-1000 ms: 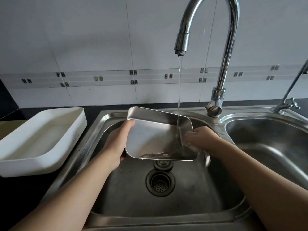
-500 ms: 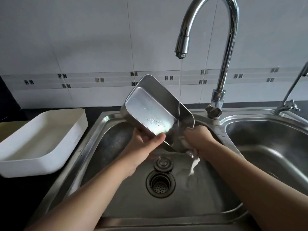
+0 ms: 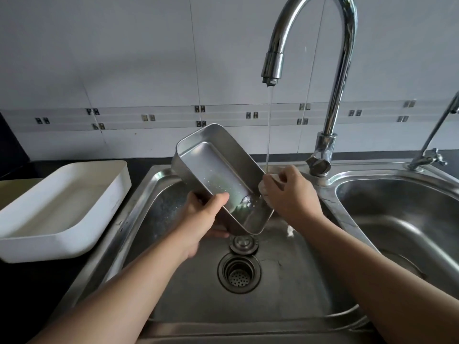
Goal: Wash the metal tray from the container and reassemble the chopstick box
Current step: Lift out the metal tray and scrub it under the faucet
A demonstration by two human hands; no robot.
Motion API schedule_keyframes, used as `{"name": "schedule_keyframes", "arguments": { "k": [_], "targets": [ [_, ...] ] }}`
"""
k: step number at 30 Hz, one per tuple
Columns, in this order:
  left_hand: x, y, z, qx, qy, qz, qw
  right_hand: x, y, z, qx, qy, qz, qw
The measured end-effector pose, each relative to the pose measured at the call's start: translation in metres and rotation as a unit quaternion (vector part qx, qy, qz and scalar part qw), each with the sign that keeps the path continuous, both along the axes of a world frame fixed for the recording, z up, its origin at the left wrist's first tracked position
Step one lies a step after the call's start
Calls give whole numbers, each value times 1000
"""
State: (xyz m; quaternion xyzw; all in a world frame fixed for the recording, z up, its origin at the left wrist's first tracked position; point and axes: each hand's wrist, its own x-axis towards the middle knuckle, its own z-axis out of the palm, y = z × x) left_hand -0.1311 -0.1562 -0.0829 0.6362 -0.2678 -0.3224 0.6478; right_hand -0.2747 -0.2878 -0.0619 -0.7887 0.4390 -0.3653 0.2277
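The metal tray [image 3: 216,170] is rectangular with small holes in its floor. It is tilted steeply over the left sink basin, open side toward me. My left hand [image 3: 203,214] grips its near long edge, thumb inside. My right hand [image 3: 290,194] is closed on a whitish cloth [image 3: 265,187] pressed against the tray's right short end. A thin stream of water falls from the tap [image 3: 272,68] onto the right hand's fingers. The white container [image 3: 82,214] stands empty on the counter to the left.
The left sink basin [image 3: 173,281] holds a round drain strainer [image 3: 239,272] and a loose plug [image 3: 243,243] under the tray. A second basin [image 3: 409,219] lies to the right, with a small side tap [image 3: 432,155] behind it. Tiled wall at the back.
The tray went from lying nearly flat under the stream to standing steeply tilted. My left hand shifted from its left side to its near edge. My right hand with the cloth rose slightly.
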Motion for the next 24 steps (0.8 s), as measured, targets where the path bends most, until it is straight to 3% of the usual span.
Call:
{"name": "schedule_keyframes", "arguments": {
  "k": [3,5,7,14,18,24],
  "targets": [
    [-4,-1,1,7,-2,-14,1000,5,0,-12,-30,32,111,993],
    [-6,-1,1,9,-13,-18,1000,7,-3,-20,-71,161,168,970],
    [-5,-1,0,28,-32,-19,999,7,2,-19,-55,266,208,939],
    [-4,0,1,39,-36,-7,999,9,20,-10,18,253,372,893],
    [-1,1,4,40,-23,-8,999,6,11,-5,-15,320,300,899],
    [-6,-1,5,31,-26,-18,999,-2,-5,-7,-68,349,180,917]
  ]
}}
